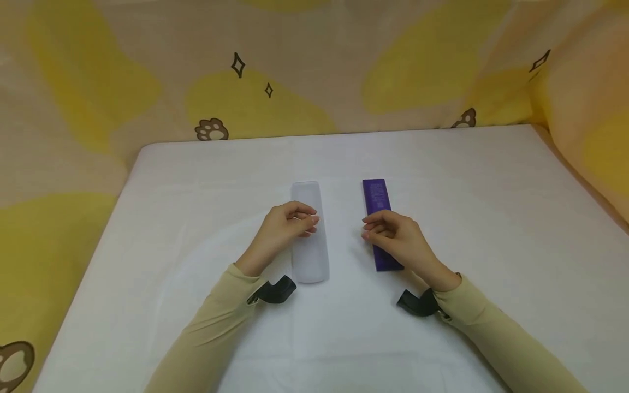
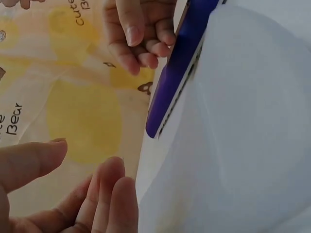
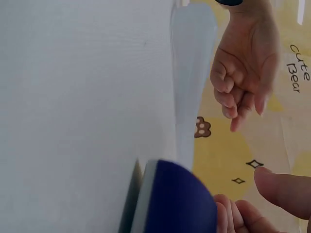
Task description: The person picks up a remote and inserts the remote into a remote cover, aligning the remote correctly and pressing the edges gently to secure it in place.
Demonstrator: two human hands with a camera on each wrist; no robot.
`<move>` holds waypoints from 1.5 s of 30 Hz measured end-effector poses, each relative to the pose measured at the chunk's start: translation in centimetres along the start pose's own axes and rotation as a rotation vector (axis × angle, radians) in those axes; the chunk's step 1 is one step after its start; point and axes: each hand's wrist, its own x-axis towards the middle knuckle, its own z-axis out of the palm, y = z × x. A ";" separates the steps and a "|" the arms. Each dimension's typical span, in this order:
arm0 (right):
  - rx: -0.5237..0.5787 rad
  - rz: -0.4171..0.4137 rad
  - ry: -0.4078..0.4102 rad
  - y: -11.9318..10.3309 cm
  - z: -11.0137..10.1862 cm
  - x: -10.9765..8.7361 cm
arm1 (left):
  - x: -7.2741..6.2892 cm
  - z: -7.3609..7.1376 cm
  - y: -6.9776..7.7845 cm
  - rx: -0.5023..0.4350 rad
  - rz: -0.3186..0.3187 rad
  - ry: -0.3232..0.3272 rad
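The left hand (image 1: 284,228) and right hand (image 1: 400,239), apart and empty, hover over the tray (image 1: 310,259) and purple strip (image 1: 377,195), seemingly spaced for easy reach.

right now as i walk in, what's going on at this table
A person has both bare hands over the white table. The left hand hovers above a long pale tray, and the right hand above a flat purple item. Neither hand grips anything, its fingers loosely curled. Tray and purple item lie apart, roughly side by side.
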 end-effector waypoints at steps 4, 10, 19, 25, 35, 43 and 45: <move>-0.009 0.001 -0.021 -0.3 0.7 0.5 | -0.7 -1.4 -0.8 0.021 -0.007 0.031; 0.008 0.003 -0.065 -1.0 1.8 1.7 | -1.0 -2.7 -2.1 0.087 -0.043 0.080; -0.019 0.099 -0.131 -2.1 3.9 2.3 | -0.9 -2.7 -3.6 0.262 -0.156 0.079; 0.009 0.128 -0.141 -1.6 4.5 1.9 | -1.0 -2.3 -4.0 0.275 -0.145 0.085; 0.079 0.177 -0.170 -1.1 4.7 2.2 | -1.0 -2.0 -4.1 0.245 -0.144 0.080; 0.186 0.195 -0.139 -1.3 4.7 2.3 | -1.0 -1.2 -4.1 -0.017 -0.133 0.024; 0.188 0.197 -0.139 -1.2 4.7 2.3 | -1.0 -1.1 -4.1 -0.042 -0.128 0.021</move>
